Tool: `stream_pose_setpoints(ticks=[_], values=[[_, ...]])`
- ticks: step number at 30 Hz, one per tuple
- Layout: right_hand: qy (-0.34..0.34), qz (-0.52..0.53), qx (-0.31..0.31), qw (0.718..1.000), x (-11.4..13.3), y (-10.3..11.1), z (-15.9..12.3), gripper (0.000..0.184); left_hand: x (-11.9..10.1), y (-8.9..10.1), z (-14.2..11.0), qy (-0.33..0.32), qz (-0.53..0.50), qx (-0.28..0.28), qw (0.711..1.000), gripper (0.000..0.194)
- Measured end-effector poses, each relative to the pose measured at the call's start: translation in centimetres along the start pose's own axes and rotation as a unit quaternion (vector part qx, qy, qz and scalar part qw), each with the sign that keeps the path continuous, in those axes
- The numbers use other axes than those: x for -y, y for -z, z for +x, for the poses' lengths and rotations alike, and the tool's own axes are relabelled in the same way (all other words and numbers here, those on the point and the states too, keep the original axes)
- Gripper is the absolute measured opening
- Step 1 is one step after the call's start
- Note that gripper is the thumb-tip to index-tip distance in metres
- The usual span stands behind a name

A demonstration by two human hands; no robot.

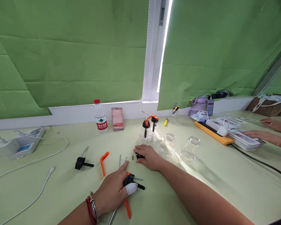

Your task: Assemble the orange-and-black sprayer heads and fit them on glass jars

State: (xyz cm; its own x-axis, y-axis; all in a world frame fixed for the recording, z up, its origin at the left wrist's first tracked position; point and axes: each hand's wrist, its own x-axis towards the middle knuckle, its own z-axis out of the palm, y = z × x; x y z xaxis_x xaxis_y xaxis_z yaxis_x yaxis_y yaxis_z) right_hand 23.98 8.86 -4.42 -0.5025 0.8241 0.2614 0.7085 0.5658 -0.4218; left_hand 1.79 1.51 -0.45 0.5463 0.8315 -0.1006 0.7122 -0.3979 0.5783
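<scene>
My left hand (pixel 113 189) lies low over the table with its index finger stretched out toward a tiny clear piece (pixel 125 159). White tape wraps its thumb. Beside the thumb is a black cap (pixel 129 179) with metal rods and a black spout. An orange lever (pixel 127 208) sticks out below that hand. My right hand (pixel 150 157) curls over a small black part (pixel 139 155), mostly hidden by the fingers. Two tiny brass-coloured pieces (pixel 132 157) rest between the hands. To the left lie another orange lever (pixel 103 163) and a black cap with a rod (pixel 80 163).
Behind my right hand stand glass jars with black-and-orange tops (pixel 145 127) and open glass jars (pixel 189 149). A water bottle (pixel 100 117) is at the back. White cables (pixel 41 187) lie left. Another person's hand (pixel 259 135) touches stacked papers (pixel 244 139) beside an orange power strip (pixel 213 133).
</scene>
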Motion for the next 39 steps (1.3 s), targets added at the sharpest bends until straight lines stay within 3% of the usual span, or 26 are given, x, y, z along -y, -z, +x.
stream_pose_setpoints(ticks=[12,21,30,39], values=[[0.019,0.027,-0.032,0.999,-0.5,-0.5,0.3,0.045,-0.1,0.2,0.0,0.001,0.009,0.007,1.000,0.036],[-0.010,0.073,0.001,0.997,-1.3,1.2,-0.7,0.070,0.1,0.1,-0.2,-0.003,0.001,0.009,1.000,0.033],[-0.029,0.045,-0.003,0.999,-0.8,1.9,-0.8,0.047,0.0,0.3,-0.4,-0.016,-0.015,0.005,1.000,0.035],[-0.030,0.067,-0.011,0.997,-0.6,1.7,-0.9,0.046,0.2,0.1,-0.1,-0.002,-0.009,0.010,1.000,0.036]])
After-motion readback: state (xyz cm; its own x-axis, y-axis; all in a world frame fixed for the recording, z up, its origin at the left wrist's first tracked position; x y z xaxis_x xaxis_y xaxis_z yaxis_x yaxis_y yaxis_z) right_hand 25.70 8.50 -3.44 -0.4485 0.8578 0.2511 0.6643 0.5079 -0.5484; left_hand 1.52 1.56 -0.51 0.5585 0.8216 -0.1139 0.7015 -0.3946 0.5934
